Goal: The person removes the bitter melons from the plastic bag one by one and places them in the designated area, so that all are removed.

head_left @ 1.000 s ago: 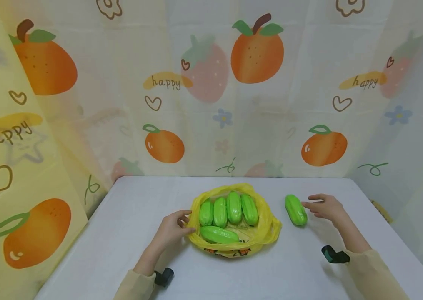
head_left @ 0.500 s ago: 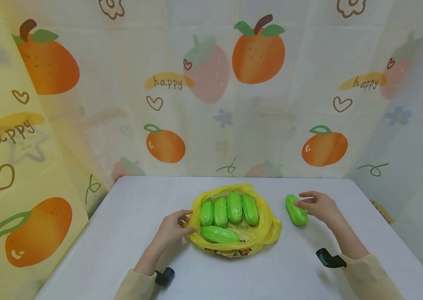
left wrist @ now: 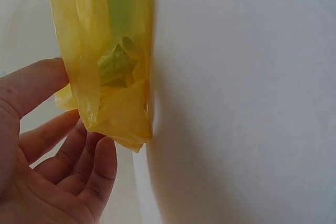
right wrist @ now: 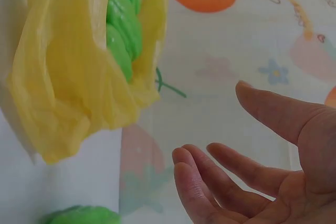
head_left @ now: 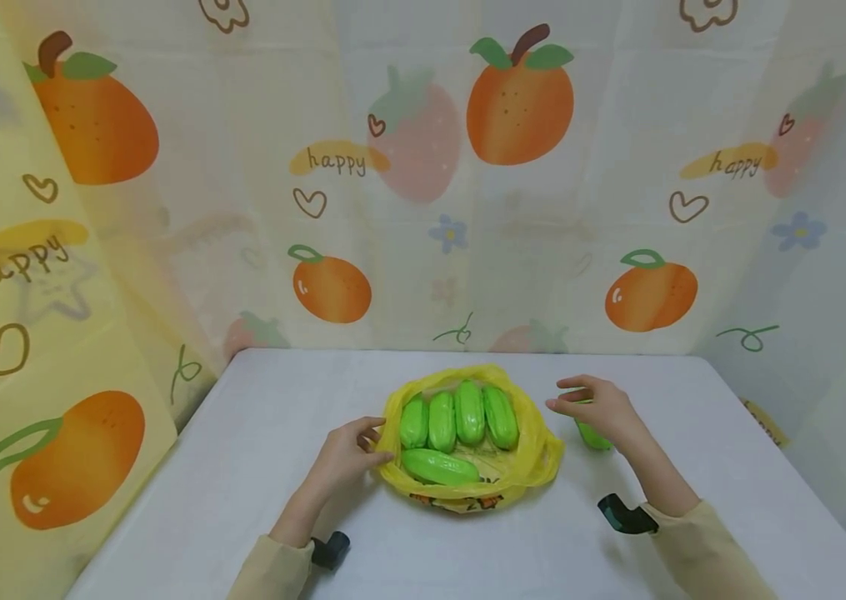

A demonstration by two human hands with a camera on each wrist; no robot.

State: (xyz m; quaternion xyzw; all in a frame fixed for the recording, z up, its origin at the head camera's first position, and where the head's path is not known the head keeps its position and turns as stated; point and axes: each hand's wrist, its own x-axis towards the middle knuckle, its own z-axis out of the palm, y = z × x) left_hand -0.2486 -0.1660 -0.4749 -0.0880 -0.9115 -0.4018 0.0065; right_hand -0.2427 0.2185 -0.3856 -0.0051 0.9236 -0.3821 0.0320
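Note:
A yellow plastic bag (head_left: 543,462) stands with its mouth wide and its rim rolled down. Inside lie several glossy green cucumber-like vegetables (head_left: 469,414), most upright at the back and one lying across the front. My left hand (head_left: 343,458) pinches the bag's left rim, thumb on one side and fingertips on the other, as the left wrist view shows. My right hand (head_left: 603,408) hovers with spread, relaxed fingers between the bag and a loose green vegetable (head_left: 595,437), holding nothing. The hand partly hides that loose one in the head view.
A white-covered table (head_left: 272,417) bears all this. Behind it hangs a pale curtain (head_left: 543,208) printed with oranges and strawberries, and a yellowish one (head_left: 122,350) closes off the left side. Black cameras (head_left: 625,514) are strapped to both wrists.
My right hand has moved left, from beside the loose vegetable to over it and past it toward the bag. The vegetable stays in place. My left hand keeps its hold on the rim.

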